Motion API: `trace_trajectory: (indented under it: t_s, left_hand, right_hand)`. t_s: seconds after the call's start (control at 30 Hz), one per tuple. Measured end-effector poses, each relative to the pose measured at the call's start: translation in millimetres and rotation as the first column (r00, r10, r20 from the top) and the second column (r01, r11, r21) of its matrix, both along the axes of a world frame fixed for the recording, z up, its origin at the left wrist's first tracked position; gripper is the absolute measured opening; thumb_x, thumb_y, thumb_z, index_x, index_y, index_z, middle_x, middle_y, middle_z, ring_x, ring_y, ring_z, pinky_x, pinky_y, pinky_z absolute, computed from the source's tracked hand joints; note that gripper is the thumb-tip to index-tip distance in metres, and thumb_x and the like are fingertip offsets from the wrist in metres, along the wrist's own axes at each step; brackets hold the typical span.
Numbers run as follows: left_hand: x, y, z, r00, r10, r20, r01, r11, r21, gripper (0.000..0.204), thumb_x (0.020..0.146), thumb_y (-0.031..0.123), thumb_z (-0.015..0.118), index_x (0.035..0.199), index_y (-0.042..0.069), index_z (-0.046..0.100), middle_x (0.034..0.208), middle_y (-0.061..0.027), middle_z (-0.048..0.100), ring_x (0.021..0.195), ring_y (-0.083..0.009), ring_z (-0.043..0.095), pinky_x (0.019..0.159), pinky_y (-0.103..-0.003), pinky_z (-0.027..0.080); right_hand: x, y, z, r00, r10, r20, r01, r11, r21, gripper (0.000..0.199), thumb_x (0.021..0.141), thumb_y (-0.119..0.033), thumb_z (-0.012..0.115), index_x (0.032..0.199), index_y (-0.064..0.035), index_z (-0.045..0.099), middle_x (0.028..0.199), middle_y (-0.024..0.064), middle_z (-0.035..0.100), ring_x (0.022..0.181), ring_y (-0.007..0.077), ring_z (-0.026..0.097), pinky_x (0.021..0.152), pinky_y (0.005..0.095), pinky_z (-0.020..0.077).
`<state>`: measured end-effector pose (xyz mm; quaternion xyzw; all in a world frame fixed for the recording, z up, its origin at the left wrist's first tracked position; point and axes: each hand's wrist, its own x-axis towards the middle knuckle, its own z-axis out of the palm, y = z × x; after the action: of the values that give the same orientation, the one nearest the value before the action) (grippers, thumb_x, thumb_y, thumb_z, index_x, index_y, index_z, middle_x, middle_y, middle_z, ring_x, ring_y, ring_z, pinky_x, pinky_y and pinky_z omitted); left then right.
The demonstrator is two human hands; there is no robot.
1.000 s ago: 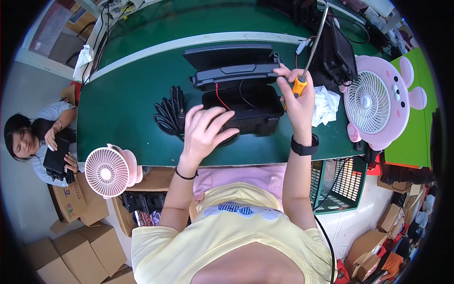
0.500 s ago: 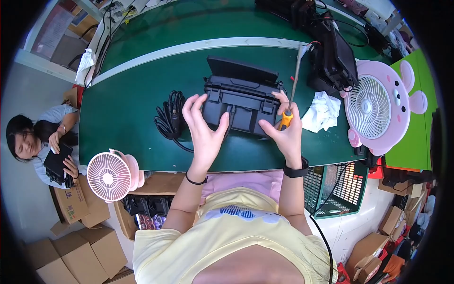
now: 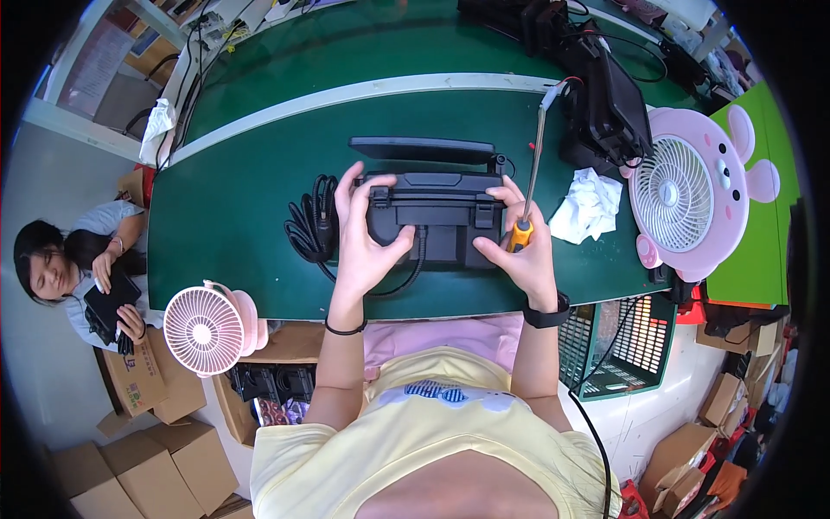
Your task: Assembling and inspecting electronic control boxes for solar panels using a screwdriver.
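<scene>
A black plastic case (image 3: 439, 208) with side latches sits on the green table before me, a flat black panel (image 3: 422, 150) raised behind its top. My left hand (image 3: 363, 246) is closed on the case's left end, thumb on the front and fingers at the latch. Gripping the right end, my right hand (image 3: 532, 255) also keeps a screwdriver (image 3: 520, 234) with a yellow-orange handle tucked in it, shaft pointing away from me. A black cable runs down from the case front, and its coiled bundle (image 3: 311, 221) lies beside my left hand.
Crumpled white paper (image 3: 588, 206) and a pink animal-shaped fan (image 3: 674, 192) are at the right. Black devices (image 3: 605, 104) stand at the back right. A small pink fan (image 3: 205, 330) is at the near left edge. At far left, a person (image 3: 91, 277) holds a black device.
The case has turned nearly square to me and tipped, showing more of its top edge. Its rear panel now looks thinner and more level. Both hands kept their hold.
</scene>
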<state>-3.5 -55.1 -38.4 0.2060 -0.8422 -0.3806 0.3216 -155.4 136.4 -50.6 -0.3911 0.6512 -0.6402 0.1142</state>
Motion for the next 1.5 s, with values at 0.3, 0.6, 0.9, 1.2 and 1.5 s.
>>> trace_trajectory:
  t_s: [0.3,0.6,0.9,1.2,1.5]
  left_hand:
    - [1.3,13.7,-24.1,0.958,0.034,-0.284,-0.028,0.999,0.025,0.043,0.075,-0.003,0.079,0.11,0.008,0.057,0.153,-0.0201,0.031,0.135,-0.0326,0.044,0.109,-0.043,0.04]
    - [2.0,17.3,-26.1,0.926,0.059,-0.373,-0.028,0.996,0.088,0.038,0.07,-0.001,0.081,0.101,0.011,0.064,0.151,-0.02,0.034,0.139,-0.04,0.039,0.116,-0.05,0.031]
    - [0.4,15.4,-25.3,0.927,0.057,-0.372,-0.014,0.993,0.117,0.038,0.07,-0.002,0.08,0.102,0.01,0.063,0.151,-0.0207,0.033,0.138,-0.0393,0.042,0.115,-0.05,0.032]
    - [-2.7,16.1,-18.1,0.939,0.101,-0.329,-0.066,0.991,0.116,0.015,0.087,0.008,0.068,0.101,0.009,0.064,0.15,-0.019,0.035,0.136,-0.0302,0.04,0.112,-0.043,0.03]
    - [-14.7,7.4,-21.0,0.87,0.207,-0.447,0.022,0.89,0.455,0.045,0.094,0.01,0.065,0.135,0.007,0.047,0.14,-0.0103,0.045,0.131,-0.0234,0.043,0.114,-0.035,0.029]
  right_hand:
    - [15.3,-9.1,7.7,0.934,-0.314,-0.171,0.318,0.948,-0.004,0.043,0.071,-0.008,0.089,0.084,-0.0073,0.048,0.118,0.0104,0.07,0.1,0.0168,0.066,0.054,0.0211,0.0475]
    - [15.5,-6.8,7.0,0.969,-0.215,-0.124,0.219,0.975,0.024,0.034,0.074,0.004,0.082,0.083,-0.0051,0.05,0.101,0.0086,0.071,0.081,0.0155,0.063,0.074,0.0251,0.0508]
    - [5.1,-18.7,19.9,0.985,-0.117,-0.129,0.116,0.993,-0.014,0.034,0.079,-0.003,0.08,0.08,-0.0042,0.046,0.098,0.0096,0.074,0.073,0.0163,0.062,0.067,0.0269,0.0485]
    - [8.4,-40.5,20.9,0.946,-0.293,0.137,0.306,0.948,-0.085,0.035,0.084,-0.009,0.079,0.08,-0.0055,0.045,0.085,0.0056,0.072,0.073,0.0061,0.058,0.063,0.0216,0.0477]
    - [-14.8,-50.1,0.8,0.873,-0.445,-0.199,0.449,0.893,-0.028,0.044,0.078,-0.029,0.086,0.089,-0.0056,0.05,0.11,0.0071,0.064,0.078,0.0092,0.052,0.071,0.025,0.046]
